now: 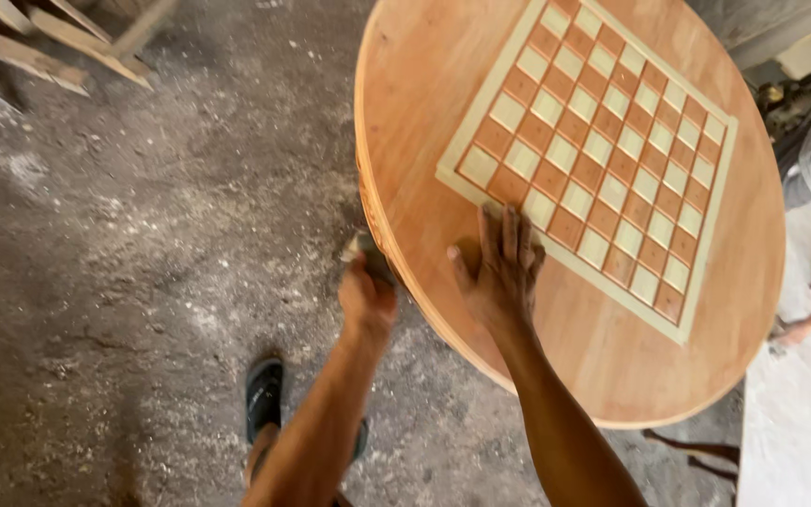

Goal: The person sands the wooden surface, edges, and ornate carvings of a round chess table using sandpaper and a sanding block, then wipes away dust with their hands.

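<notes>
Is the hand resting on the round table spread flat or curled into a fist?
Spread flat: the right hand lies palm down on the round wooden tabletop, its fingers stretched toward the inlaid checkerboard.

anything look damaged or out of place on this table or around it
Nothing stands out. The round wooden tabletop and its inlaid chessboard look intact. The left hand presses a small pad at the rim, the right hand lies flat on top. Dust covers the floor.
</notes>
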